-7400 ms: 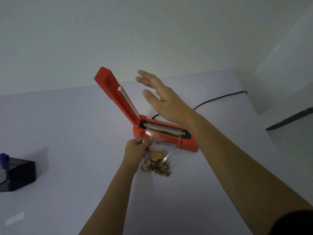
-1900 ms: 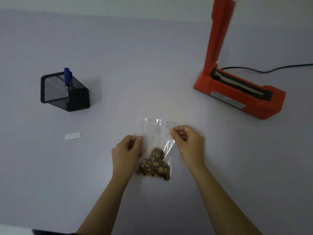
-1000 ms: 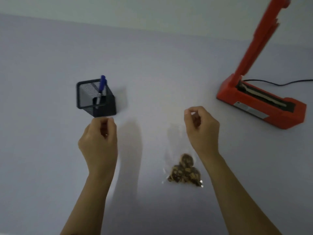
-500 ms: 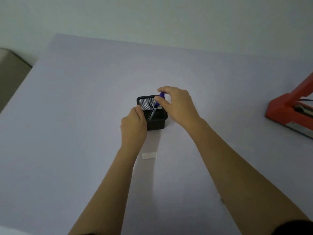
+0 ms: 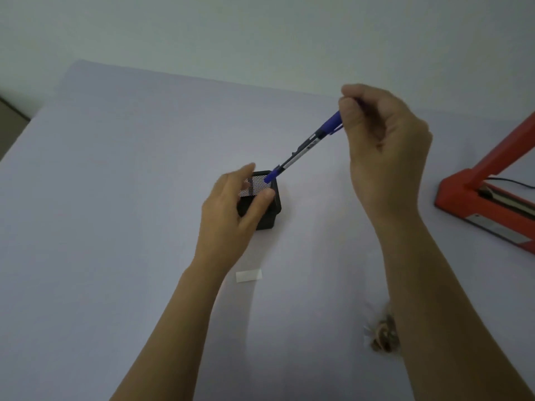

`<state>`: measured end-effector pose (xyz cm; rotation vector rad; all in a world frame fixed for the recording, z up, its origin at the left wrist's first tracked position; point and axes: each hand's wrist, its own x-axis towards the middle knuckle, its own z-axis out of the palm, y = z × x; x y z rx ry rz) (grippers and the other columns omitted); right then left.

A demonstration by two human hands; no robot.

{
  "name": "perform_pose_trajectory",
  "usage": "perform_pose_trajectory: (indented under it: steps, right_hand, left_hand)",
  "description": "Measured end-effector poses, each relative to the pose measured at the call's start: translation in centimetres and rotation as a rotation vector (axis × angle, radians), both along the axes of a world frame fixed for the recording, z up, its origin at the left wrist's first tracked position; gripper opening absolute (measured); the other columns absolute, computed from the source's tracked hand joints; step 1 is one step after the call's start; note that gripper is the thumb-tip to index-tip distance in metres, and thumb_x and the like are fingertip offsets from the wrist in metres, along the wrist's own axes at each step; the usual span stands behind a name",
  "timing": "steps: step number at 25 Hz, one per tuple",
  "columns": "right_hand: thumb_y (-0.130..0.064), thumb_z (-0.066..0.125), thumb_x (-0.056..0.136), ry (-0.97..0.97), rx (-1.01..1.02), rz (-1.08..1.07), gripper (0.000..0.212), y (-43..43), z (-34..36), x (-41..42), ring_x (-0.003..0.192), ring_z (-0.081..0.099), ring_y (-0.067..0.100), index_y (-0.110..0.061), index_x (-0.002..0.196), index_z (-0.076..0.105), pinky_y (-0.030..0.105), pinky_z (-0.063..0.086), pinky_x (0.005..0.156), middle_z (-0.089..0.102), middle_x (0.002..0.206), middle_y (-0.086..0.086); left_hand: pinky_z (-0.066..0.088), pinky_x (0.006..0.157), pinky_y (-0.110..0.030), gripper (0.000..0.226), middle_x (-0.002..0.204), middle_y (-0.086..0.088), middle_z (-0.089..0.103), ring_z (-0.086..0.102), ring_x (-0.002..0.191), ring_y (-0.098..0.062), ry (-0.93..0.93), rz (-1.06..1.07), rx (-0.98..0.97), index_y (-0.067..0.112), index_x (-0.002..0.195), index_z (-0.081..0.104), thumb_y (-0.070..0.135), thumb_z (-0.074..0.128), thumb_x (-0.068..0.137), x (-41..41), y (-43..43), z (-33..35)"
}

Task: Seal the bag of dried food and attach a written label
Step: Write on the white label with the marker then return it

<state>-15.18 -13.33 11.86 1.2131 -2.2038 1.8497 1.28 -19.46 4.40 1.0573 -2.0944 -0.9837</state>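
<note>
Your right hand pinches the capped end of a blue pen between thumb and fingertips and holds it slanted in the air, its lower tip just over the rim of the black mesh pen holder. Your left hand wraps loosely around the near side of that holder, fingers curled against the wire mesh, steadying it near the middle of the pale tabletop.

The step in hand looks like the labelling: fetching the pen. Next you likely need to uncap it and bring it to the small white rectangular label, which lies flat on the surface just nearer to you than the holder. It is thin and light, so it probably wants a finger to pin it while you write.

The clear plastic bag of dried food lies toward the near right of the surface, half hidden by your right forearm; whether its mouth is sealed cannot be told. The red heat sealer, hard-shelled with its arm raised, sits at the right edge.
</note>
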Motion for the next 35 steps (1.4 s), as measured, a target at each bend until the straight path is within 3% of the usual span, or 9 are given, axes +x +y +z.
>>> perform_pose_trajectory:
  steps: [3,7,11,15,18,23,26,30,35]
  right_hand:
    - [-0.018,0.057,0.091,-0.048,-0.011,-0.020,0.020,0.8,0.3,-0.5,0.087,0.062,-0.001,-0.009,0.106,0.066,0.011,0.046,0.081,0.064,0.093,-0.012]
    - [-0.022,0.056,0.091,-0.266,-0.106,-0.029,0.023,2.3,-0.4,-0.1,0.083,0.064,0.004,-0.012,0.112,0.057,0.019,0.049,0.080,0.065,0.090,-0.006]
    - [-0.042,0.050,0.090,-0.492,0.006,-0.047,0.026,3.2,-2.3,1.6,0.052,0.054,0.004,-0.017,0.089,0.056,0.020,0.047,0.052,0.060,0.066,-0.006]
    - [-0.026,0.047,0.095,-0.590,0.047,-0.144,0.039,4.0,-4.2,2.9,0.038,0.051,0.005,-0.016,0.058,0.056,0.014,0.042,0.041,0.055,0.043,-0.009]
    - [-0.023,0.046,0.095,-0.626,0.055,-0.197,0.041,4.5,-4.6,3.1,0.035,0.051,0.005,-0.014,0.056,0.054,0.015,0.042,0.038,0.053,0.039,-0.009]
    - [-0.024,0.046,0.095,-0.650,0.103,-0.202,0.047,4.5,-4.4,2.2,0.031,0.046,0.005,-0.014,0.050,0.049,0.016,0.040,0.036,0.049,0.034,-0.009]
    - [-0.023,0.046,0.095,-0.688,0.078,-0.188,0.048,4.6,-4.7,2.1,0.031,0.043,0.005,-0.014,0.048,0.047,0.016,0.037,0.035,0.047,0.034,-0.007]
    - [-0.022,0.046,0.095,-0.732,0.080,-0.177,0.049,5.2,-6.0,4.1,0.031,0.042,0.004,-0.016,0.046,0.046,0.015,0.037,0.035,0.045,0.033,-0.008]
    - [-0.022,0.045,0.091,-0.856,-0.248,-0.365,0.051,6.5,-4.3,-0.7,0.029,0.034,0.007,-0.022,0.039,0.042,0.014,0.026,0.033,0.042,0.034,-0.009]
  left_hand:
    - [0.042,0.069,-0.001,0.027,0.085,0.016,0.061,0.058,0.077,0.009,0.016,-0.085,0.071,0.016,0.113,0.061,0.026,0.059,0.088,-0.9,1.1,0.8]
    - [0.045,0.063,-0.008,0.019,0.075,0.015,0.061,0.058,0.070,-0.004,0.089,-0.085,-0.011,0.015,0.099,0.067,0.029,0.059,0.088,-1.5,2.0,0.5]
    - [0.045,0.063,-0.011,0.020,0.077,0.007,0.065,0.059,0.071,-0.006,0.079,-0.268,-0.118,0.015,0.099,0.067,0.029,0.058,0.089,-1.6,2.8,0.1]
    - [0.054,0.069,-0.024,0.011,0.075,0.008,0.066,0.065,0.075,-0.014,0.224,-0.227,0.351,0.034,0.093,0.062,0.037,0.064,0.082,-2.2,4.7,0.3]
    - [0.049,0.062,-0.024,0.003,0.066,0.011,0.060,0.059,0.068,-0.011,0.176,-0.202,0.331,0.038,0.086,0.058,0.041,0.057,0.084,-2.4,5.9,0.0]
    - [0.044,0.056,-0.021,0.033,0.063,0.006,0.058,0.052,0.059,-0.008,0.129,-0.283,0.370,0.027,0.073,0.062,0.048,0.043,0.089,-2.6,6.4,-0.6]
    - [0.040,0.055,-0.015,0.044,0.054,0.007,0.052,0.045,0.053,-0.003,0.166,-0.283,0.635,0.015,0.070,0.063,0.048,0.042,0.091,-2.2,6.7,-0.2]
    - [0.035,0.061,-0.029,0.040,0.049,0.005,0.043,0.036,0.050,-0.009,0.203,-0.261,0.927,0.016,0.061,0.060,0.044,0.043,0.085,-1.3,7.4,-0.7]
    - [0.033,0.053,-0.022,0.039,0.045,0.001,0.041,0.036,0.045,-0.011,0.442,0.008,1.156,0.013,0.052,0.058,0.033,0.058,0.086,4.4,7.1,-3.4]
